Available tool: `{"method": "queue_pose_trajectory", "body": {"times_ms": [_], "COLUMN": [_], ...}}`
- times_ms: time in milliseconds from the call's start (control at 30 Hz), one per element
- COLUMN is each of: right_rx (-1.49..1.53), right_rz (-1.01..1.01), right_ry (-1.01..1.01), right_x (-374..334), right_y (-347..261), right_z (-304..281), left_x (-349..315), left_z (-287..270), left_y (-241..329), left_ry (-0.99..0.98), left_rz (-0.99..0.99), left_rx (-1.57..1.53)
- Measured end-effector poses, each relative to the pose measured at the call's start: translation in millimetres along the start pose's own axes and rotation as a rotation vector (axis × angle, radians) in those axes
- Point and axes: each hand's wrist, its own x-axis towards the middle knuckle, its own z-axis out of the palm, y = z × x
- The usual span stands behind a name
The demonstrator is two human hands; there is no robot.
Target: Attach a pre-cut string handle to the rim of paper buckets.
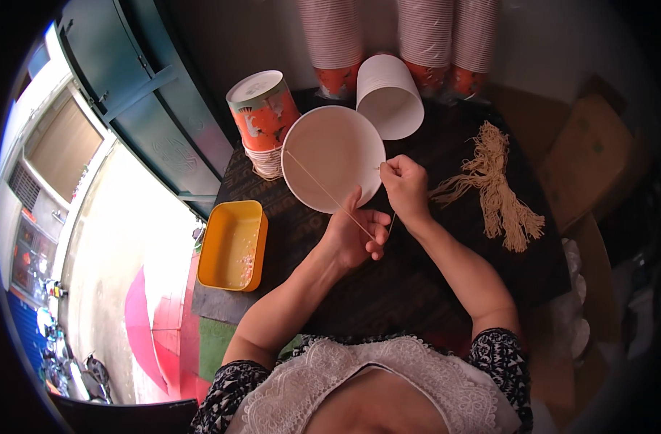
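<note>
A white round paper tub (pixel 330 155) stands near the middle of the dark table, its open mouth toward me. A thin tan string (pixel 317 181) runs from the left side of the tub's mouth down to my left hand (pixel 356 235), passing across its half-curled fingers. The left thumb points up at the tub's near rim. From there the string turns up toward my right hand (pixel 405 184), whose fingers are pinched together at the tub's right rim. A short string tip shows at that pinch; the fingers hide the rest.
Left of the tub is a yellow tray (pixel 206 249) with small pale beads. Behind stand a stack of orange patterned tubs (pixel 264 116), a tipped white tub (pixel 392 94) and tall wrapped stacks (pixel 332 36). A bundle of tan strings (pixel 497 188) lies right; cardboard boxes (pixel 587 155) stand beyond.
</note>
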Motion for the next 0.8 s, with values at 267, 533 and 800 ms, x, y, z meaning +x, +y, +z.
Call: {"method": "queue_pose_trajectory", "body": {"times_ms": [267,533,800], "right_rx": [-0.040,-0.077,-0.007], "right_rz": [0.150,0.375,0.460], "right_ry": [-0.039,-0.127,-0.249], "right_x": [-32.8,-63.9,-65.2], "right_y": [10.4,25.5,28.6], "right_z": [-2.9,-9.2,-8.6], "left_x": [-20.3,-38.6,-25.1], "left_z": [-7.4,1.2,-19.5], "left_y": [-26.2,-29.5,-15.7], "left_ry": [-0.026,-0.113,0.142], "left_rz": [-0.072,0.111,0.460], "left_rx": [-0.026,0.198,0.985]}}
